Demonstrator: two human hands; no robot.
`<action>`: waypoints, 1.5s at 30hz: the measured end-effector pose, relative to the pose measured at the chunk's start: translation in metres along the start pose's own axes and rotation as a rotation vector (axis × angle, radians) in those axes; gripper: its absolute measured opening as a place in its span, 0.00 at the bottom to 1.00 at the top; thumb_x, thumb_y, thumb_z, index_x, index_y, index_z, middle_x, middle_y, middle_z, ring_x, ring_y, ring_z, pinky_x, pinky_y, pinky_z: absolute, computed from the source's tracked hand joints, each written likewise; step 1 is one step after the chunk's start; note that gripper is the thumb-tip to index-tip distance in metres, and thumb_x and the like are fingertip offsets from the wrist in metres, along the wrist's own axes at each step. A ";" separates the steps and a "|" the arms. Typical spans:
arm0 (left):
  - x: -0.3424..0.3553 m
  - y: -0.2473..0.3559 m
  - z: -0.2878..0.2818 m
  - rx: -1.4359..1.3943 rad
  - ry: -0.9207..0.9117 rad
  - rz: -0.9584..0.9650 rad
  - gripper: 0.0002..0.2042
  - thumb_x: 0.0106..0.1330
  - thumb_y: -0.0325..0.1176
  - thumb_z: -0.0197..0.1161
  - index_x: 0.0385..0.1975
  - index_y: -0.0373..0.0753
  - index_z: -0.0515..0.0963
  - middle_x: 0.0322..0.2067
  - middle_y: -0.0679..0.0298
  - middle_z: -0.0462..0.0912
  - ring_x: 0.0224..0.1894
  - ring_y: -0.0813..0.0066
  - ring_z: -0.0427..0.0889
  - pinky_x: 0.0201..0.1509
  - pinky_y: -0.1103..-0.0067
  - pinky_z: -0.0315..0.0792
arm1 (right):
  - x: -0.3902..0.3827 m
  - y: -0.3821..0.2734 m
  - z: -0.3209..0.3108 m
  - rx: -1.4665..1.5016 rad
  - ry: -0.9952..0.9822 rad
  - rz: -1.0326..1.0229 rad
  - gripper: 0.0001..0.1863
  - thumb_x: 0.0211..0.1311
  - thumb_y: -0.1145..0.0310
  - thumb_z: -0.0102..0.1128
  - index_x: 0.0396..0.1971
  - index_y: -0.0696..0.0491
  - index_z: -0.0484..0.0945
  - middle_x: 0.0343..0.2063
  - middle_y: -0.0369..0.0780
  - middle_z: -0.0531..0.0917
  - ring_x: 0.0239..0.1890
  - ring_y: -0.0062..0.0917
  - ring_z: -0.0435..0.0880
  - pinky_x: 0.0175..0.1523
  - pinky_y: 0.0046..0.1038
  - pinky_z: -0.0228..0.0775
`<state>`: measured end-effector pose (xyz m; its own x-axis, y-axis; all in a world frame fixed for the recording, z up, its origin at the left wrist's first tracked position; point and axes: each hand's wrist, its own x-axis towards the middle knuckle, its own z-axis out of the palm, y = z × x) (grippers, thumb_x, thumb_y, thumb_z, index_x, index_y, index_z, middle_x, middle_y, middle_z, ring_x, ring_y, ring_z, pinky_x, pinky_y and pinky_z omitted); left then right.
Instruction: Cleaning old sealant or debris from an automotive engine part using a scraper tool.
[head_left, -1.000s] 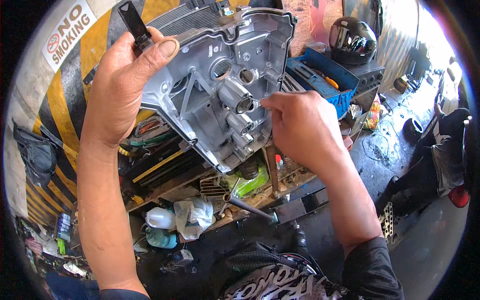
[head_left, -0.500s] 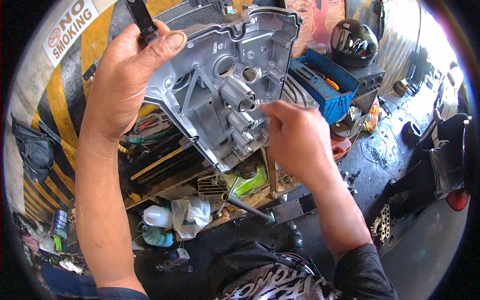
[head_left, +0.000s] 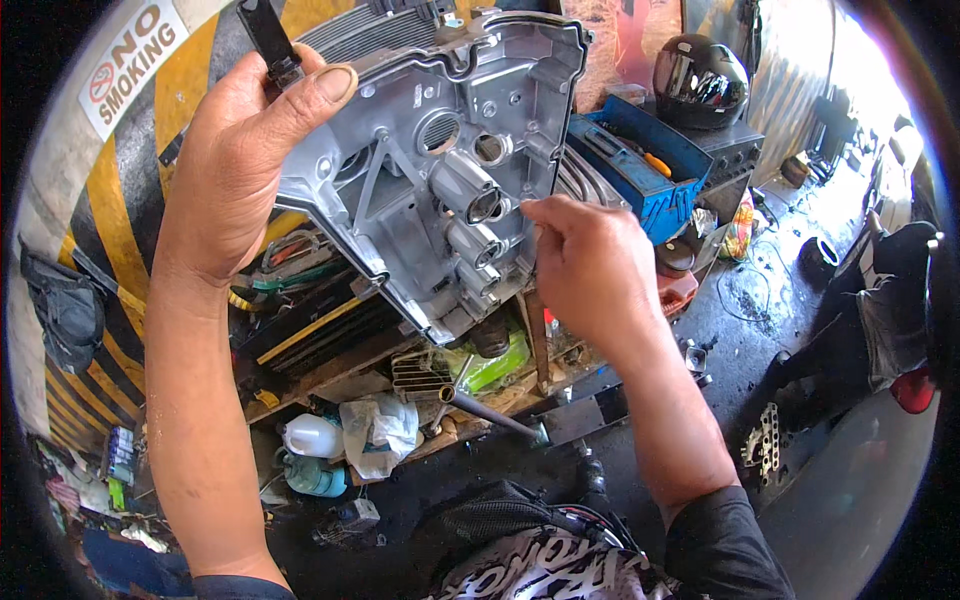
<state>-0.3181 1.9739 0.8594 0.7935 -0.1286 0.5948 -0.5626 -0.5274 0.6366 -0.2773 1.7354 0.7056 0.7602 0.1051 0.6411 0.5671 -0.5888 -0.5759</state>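
A grey cast-metal engine cover [head_left: 410,215], its ribbed inner side toward me, is tilted up above the workbench. My left hand [head_left: 245,150] grips its upper left edge, thumb over the rim and fingers behind. A black strip [head_left: 265,35] sticks up between that thumb and the fingers; whether it belongs to the cover I cannot tell. My right hand [head_left: 595,265] is closed, its index finger pointing at the cover's round, hollow bosses [head_left: 465,190]. That fingertip is beside the largest boss; contact is unclear. Nothing shows in this hand, though its palm is hidden.
To the right are a blue toolbox [head_left: 640,165] and a black helmet [head_left: 702,82]. Below the cover runs the cluttered wooden bench [head_left: 480,435], with a white jug [head_left: 312,436], a plastic bag [head_left: 378,435] and a metal tube [head_left: 490,410]. A dark motorcycle part [head_left: 870,310] stands far right.
The cover and my left hand have shifted slightly left in the picture. My right index finger has moved a little up and left and stays beside the bosses.
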 end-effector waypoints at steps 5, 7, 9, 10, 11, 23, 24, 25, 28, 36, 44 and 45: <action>-0.001 0.001 0.000 -0.094 -0.013 -0.039 0.12 0.72 0.41 0.68 0.43 0.40 0.77 0.40 0.70 0.78 0.45 0.85 0.72 0.56 0.83 0.64 | -0.002 0.001 0.003 0.026 0.007 -0.009 0.11 0.62 0.70 0.59 0.40 0.50 0.88 0.32 0.49 0.88 0.36 0.48 0.88 0.43 0.45 0.81; -0.001 0.002 0.003 -0.128 -0.002 -0.037 0.12 0.72 0.41 0.68 0.43 0.40 0.77 0.40 0.70 0.78 0.45 0.84 0.72 0.56 0.83 0.64 | -0.004 0.001 0.005 0.004 0.002 0.018 0.10 0.62 0.71 0.59 0.40 0.50 0.88 0.32 0.48 0.88 0.36 0.48 0.88 0.43 0.45 0.81; 0.000 0.002 0.005 -0.165 0.007 -0.035 0.12 0.72 0.40 0.68 0.44 0.40 0.77 0.40 0.70 0.78 0.45 0.84 0.72 0.56 0.83 0.64 | -0.008 -0.002 0.007 0.041 0.061 -0.043 0.11 0.62 0.70 0.59 0.41 0.50 0.88 0.33 0.48 0.88 0.36 0.48 0.88 0.42 0.45 0.81; 0.000 0.002 0.003 -0.146 -0.003 -0.039 0.12 0.72 0.40 0.68 0.44 0.40 0.77 0.41 0.70 0.78 0.45 0.84 0.73 0.56 0.83 0.65 | -0.008 -0.001 0.007 0.046 0.059 -0.044 0.11 0.62 0.70 0.59 0.41 0.50 0.88 0.33 0.48 0.88 0.36 0.48 0.88 0.42 0.45 0.81; -0.001 0.001 0.001 -0.127 -0.013 -0.043 0.12 0.72 0.40 0.68 0.44 0.39 0.77 0.41 0.70 0.79 0.46 0.84 0.73 0.57 0.83 0.65 | -0.006 0.000 0.005 0.041 0.027 -0.020 0.11 0.62 0.71 0.59 0.41 0.51 0.87 0.33 0.48 0.88 0.36 0.47 0.88 0.42 0.45 0.81; 0.003 -0.001 -0.003 -0.046 -0.017 -0.035 0.13 0.72 0.41 0.67 0.44 0.39 0.78 0.43 0.69 0.80 0.47 0.83 0.75 0.59 0.82 0.65 | -0.022 -0.017 0.017 0.036 -0.007 -0.062 0.10 0.63 0.74 0.61 0.41 0.53 0.87 0.33 0.47 0.88 0.36 0.45 0.89 0.42 0.41 0.82; 0.003 -0.001 -0.002 -0.045 -0.017 -0.036 0.13 0.72 0.41 0.67 0.44 0.39 0.78 0.43 0.69 0.80 0.47 0.83 0.75 0.59 0.82 0.65 | -0.022 -0.016 0.015 0.024 -0.025 -0.071 0.09 0.63 0.74 0.61 0.40 0.53 0.87 0.33 0.47 0.88 0.36 0.45 0.89 0.42 0.41 0.82; 0.002 0.000 0.001 -0.070 -0.018 -0.006 0.12 0.72 0.41 0.67 0.43 0.39 0.78 0.43 0.69 0.80 0.47 0.83 0.75 0.59 0.82 0.65 | -0.022 -0.016 0.015 0.014 -0.046 -0.080 0.09 0.63 0.75 0.60 0.40 0.53 0.87 0.33 0.47 0.88 0.36 0.44 0.89 0.41 0.41 0.82; 0.000 -0.001 -0.005 -0.043 -0.051 0.010 0.13 0.73 0.40 0.66 0.47 0.39 0.76 0.45 0.68 0.80 0.48 0.83 0.76 0.57 0.83 0.69 | -0.022 -0.014 0.021 0.028 -0.026 -0.094 0.10 0.62 0.75 0.60 0.40 0.53 0.87 0.33 0.46 0.89 0.35 0.44 0.89 0.41 0.40 0.82; 0.004 -0.004 -0.010 0.005 -0.096 0.015 0.13 0.75 0.39 0.64 0.51 0.39 0.75 0.45 0.68 0.79 0.46 0.85 0.78 0.53 0.84 0.72 | -0.024 -0.024 0.017 -0.121 0.025 -0.121 0.08 0.61 0.75 0.64 0.39 0.50 0.88 0.30 0.42 0.86 0.30 0.42 0.88 0.35 0.39 0.80; 0.004 -0.005 -0.012 0.024 -0.086 0.030 0.14 0.74 0.39 0.65 0.51 0.39 0.74 0.44 0.69 0.78 0.45 0.86 0.77 0.52 0.85 0.72 | -0.028 -0.021 0.022 -0.090 0.069 -0.119 0.08 0.62 0.74 0.65 0.39 0.49 0.87 0.30 0.41 0.85 0.29 0.41 0.87 0.34 0.38 0.79; 0.004 -0.006 -0.011 0.025 -0.087 0.027 0.14 0.74 0.39 0.65 0.51 0.39 0.74 0.44 0.69 0.78 0.45 0.86 0.77 0.52 0.85 0.72 | -0.024 -0.022 0.021 -0.085 0.085 -0.102 0.07 0.62 0.74 0.65 0.38 0.49 0.87 0.29 0.41 0.85 0.30 0.41 0.87 0.34 0.38 0.79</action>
<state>-0.3140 1.9857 0.8638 0.7957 -0.2148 0.5664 -0.5793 -0.5431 0.6078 -0.3017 1.7624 0.6923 0.6685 0.1021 0.7367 0.6087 -0.6443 -0.4631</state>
